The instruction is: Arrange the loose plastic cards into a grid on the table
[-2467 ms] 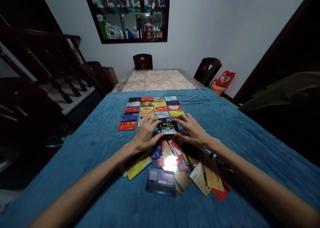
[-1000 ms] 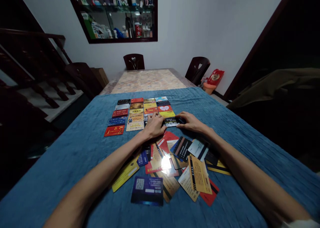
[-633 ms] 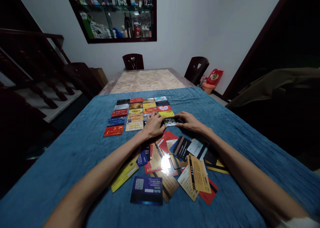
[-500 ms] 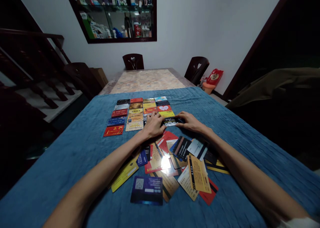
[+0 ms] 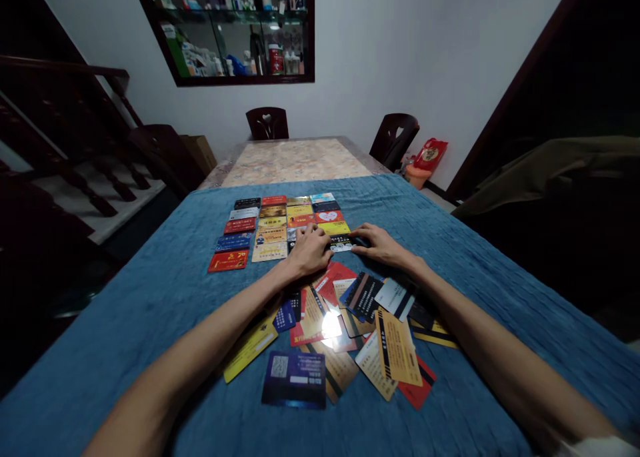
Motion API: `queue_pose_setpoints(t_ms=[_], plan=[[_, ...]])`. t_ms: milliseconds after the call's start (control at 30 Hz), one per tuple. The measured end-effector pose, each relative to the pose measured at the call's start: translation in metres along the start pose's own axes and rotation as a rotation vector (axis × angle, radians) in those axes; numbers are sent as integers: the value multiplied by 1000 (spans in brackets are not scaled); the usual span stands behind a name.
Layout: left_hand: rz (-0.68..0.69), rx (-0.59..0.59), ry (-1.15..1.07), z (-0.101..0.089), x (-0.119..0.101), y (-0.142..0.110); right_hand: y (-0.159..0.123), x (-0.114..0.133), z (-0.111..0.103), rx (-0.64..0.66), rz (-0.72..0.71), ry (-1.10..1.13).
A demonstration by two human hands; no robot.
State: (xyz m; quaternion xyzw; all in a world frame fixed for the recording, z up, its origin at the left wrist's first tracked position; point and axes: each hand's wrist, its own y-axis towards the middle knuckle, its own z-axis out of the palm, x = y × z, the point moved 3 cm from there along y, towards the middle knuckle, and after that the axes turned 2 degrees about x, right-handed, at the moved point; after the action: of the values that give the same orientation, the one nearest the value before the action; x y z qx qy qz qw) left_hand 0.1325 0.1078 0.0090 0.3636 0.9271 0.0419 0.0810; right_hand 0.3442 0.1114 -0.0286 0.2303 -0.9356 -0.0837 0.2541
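Note:
A black card (image 5: 343, 241) with white print lies at the near end of the right-hand column of cards. My left hand (image 5: 311, 249) is closed at its left edge, fingers curled, covering parts of the neighbouring cards. At the right edge, my right hand (image 5: 377, 243) has its fingertips and thumb on the same card. Beyond it in that column are a yellow card (image 5: 334, 228) and a red card with a white heart (image 5: 329, 217). Between my forearms is a loose, overlapping pile of cards, including a dark purple card with a QR code (image 5: 294, 380) and a gold card (image 5: 399, 348).
Further left, more cards lie in columns, with a red card (image 5: 228, 261) at the near left corner. A blue cloth (image 5: 480, 297) covers the near part of the table. Chairs (image 5: 395, 140) stand around the far end.
Hardly anything differs. Both hands stay at the black card, with only slight finger shifts, and the view has moved a touch.

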Motion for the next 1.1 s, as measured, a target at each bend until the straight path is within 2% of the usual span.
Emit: queue_pose_setpoints(t_ms=[233,500,667,867,1100], plan=[[17,5,-15,-3,0,-2,0,2,0,3,1,-2],[35,-48,-22,-7,2,-11,-2,6,-3,-10,3,-26],[66,-73,-38,-12,-5,-21,-5,14,-8,-25,-13,-14],[160,-53,-47,-21,-31,-32,-12,31,-26,-36,-70,-46],[296,-26,-62,-22,-82,-41,-39,41,-51,-34,-104,-46]])
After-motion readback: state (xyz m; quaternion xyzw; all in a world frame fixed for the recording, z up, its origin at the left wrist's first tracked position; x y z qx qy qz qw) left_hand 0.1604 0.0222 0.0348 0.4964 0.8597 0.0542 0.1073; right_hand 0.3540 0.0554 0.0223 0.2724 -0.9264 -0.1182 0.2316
